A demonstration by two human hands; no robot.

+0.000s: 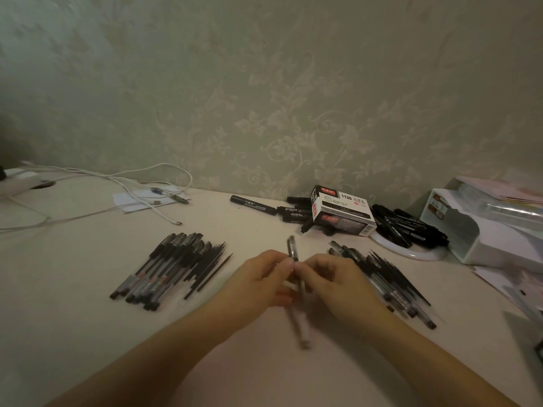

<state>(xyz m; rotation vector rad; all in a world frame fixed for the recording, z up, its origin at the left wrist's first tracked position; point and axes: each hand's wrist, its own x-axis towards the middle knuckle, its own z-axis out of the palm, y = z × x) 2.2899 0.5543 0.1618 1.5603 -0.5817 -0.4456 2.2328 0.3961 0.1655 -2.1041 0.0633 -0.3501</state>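
Note:
My left hand (258,284) and my right hand (338,284) meet over the middle of the pale table (88,333). Both pinch a slim clear pen (293,249) with fingertips near its upper end. The pen runs from above my fingers down to a blurred lower end near me. A fanned pile of capped black pens (170,268) and thin refills lies to the left of my hands. Another pile of pens (388,280) lies to the right, partly behind my right hand.
At the back stands a black-and-white marker box (343,211) with loose black markers (254,204) beside it, more heaped on a white plate (411,251). A white organiser (484,230) with papers fills the right. White cables (123,183) trail at back left.

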